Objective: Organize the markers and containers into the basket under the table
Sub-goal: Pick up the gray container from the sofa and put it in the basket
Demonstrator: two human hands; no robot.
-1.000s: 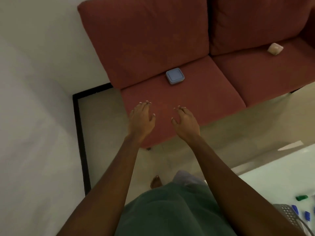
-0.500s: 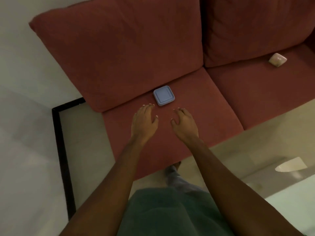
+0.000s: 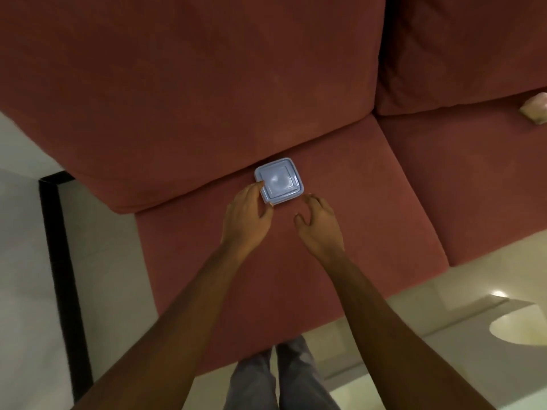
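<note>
Count in view: two containers, two bare hands, one sofa with two seat cushions and two back cushions. No other task items can be made out.

The blue lidded container [image 3: 279, 181] is square, so it has no long axis; it lies flat, lid up, turned slightly so that one corner points toward 11 o'clock and the opposite one toward 5 o'clock. It sits on the left seat cushion [image 3: 340, 232], at the back of the seat, just against the foot of the left back cushion [image 3: 189, 84]. From the middle of the picture it lies at about 12 o'clock, close in.

The left hand [image 3: 247, 216] is at the container's 7 o'clock, fingers curled and spread, fingertips touching its left edge and near corner; a full grasp is not shown. The right hand [image 3: 319, 223] is at the container's 5 o'clock, fingers loosely bent and released, apart from the container and holding nothing.

The second container [image 3: 535, 112], pale pink and cut by the frame edge, rests on the right seat cushion [image 3: 473, 179] at 2 o'clock, well apart from both hands. Its orientation cannot be told.

Surface: the red sofa [image 3: 266, 306] is upholstered in a plain, matte fabric. Room: pale glossy floor [image 3: 384, 329] at 5 o'clock carrying a bright reflection, a light wall at 9 o'clock, and a black strip [image 3: 63, 276] running along the floor beside the sofa's left end. The person's grey trouser legs [image 3: 284, 380] stand at 6 o'clock, against the sofa front
</note>
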